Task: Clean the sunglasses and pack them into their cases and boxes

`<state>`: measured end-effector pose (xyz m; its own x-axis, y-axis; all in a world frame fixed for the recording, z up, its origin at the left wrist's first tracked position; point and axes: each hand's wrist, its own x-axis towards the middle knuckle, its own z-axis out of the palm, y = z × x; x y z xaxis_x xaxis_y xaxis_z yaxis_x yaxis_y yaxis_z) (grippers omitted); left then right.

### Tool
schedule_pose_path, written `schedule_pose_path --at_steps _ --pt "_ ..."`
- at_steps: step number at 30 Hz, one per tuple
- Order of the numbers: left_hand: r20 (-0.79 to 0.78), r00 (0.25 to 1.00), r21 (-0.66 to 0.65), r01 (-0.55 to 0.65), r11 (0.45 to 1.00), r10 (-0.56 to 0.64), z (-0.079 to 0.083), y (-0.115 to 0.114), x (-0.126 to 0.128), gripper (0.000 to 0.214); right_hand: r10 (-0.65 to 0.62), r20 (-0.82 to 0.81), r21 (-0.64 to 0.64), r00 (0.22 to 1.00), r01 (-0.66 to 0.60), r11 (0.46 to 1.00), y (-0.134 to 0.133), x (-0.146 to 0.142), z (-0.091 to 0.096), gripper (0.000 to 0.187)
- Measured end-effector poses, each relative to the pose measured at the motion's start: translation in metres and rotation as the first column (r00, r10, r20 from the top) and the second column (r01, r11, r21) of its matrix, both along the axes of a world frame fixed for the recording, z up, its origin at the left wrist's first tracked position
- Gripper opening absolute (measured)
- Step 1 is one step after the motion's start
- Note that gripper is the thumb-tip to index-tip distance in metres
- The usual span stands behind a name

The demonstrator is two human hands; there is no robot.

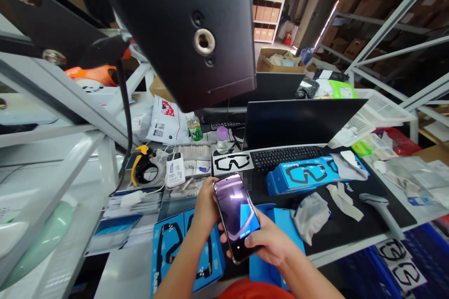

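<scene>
Both my hands hold a smartphone, its lit screen facing up at me. My left hand is closed at the phone's upper left edge, with its fingers partly hidden behind it. Wrapped round the lower right part is my right hand, its thumb on the lower screen. Under my left forearm lies a blue box printed with goggles. An unfolded blue carton is partly covered by my right hand. To its right sits a crumpled pale bag.
A large black device on an arm overhangs the desk. Blue goggles boxes stand before a keyboard and monitor. A barcode scanner lies right. A tape dispenser and a purple-capped jar stand farther left.
</scene>
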<state>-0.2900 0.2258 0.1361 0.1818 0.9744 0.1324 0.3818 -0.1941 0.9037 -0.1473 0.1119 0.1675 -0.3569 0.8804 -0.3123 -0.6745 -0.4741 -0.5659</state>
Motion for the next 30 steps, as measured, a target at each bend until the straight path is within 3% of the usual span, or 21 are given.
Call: schedule_pose_path --at_steps 7,13,30 --pt "0.006 1.000 -0.027 -0.006 1.000 0.006 0.002 -0.001 0.000 0.019 -0.010 0.001 0.012 1.000 0.010 1.000 -0.001 -0.001 -0.003 0.061" --pt "-0.030 0.999 -0.037 -0.043 0.998 0.042 0.014 -0.003 0.002 0.017 -0.032 -0.011 -0.005 0.999 0.032 0.999 -0.002 -0.002 -0.005 0.066" --pt "-0.012 0.998 -0.088 -0.065 0.994 0.065 0.031 -0.006 0.000 0.020 -0.040 -0.018 -0.024 0.999 0.039 0.999 0.000 -0.008 0.009 0.069"
